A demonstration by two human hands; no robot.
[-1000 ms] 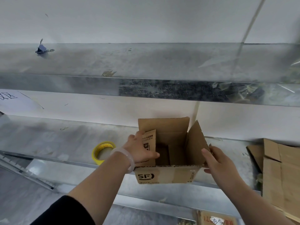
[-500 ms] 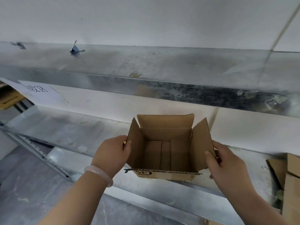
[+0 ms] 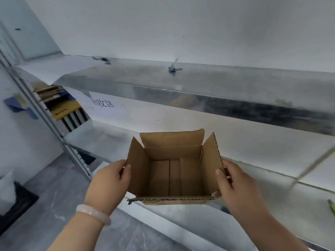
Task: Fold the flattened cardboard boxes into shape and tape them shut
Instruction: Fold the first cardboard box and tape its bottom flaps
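Since the earlier frames the cardboard box (image 3: 174, 178) has been carried leftward along the shelving, the left grip (image 3: 108, 183) has been shifted from an inner flap to the outside of the left wall, and the yellow tape roll is no longer in view. Nearest, a pale bracelet (image 3: 93, 214) is worn on the left wrist. The left grip is clamped on the box's left wall, thumb at the front edge and fingers behind; the right grip (image 3: 237, 189) is clamped likewise on the right wall. The box is thus held between them, mouth upward, before the lower metal shelf (image 3: 299, 205). Whether its underside is rested there cannot be told. Three top flaps are stood upright and the near one is turned outward. Bottom flaps are seen folded flat inside, so forming is judged done, though any tape beneath is hidden. Next, the box must be set down, the top flaps folded in, and tape fetched. Farther off, a paper sign (image 3: 107, 105) is fixed to the wall, and a binder clip (image 3: 174, 69) is left on the upper shelf (image 3: 235, 82).
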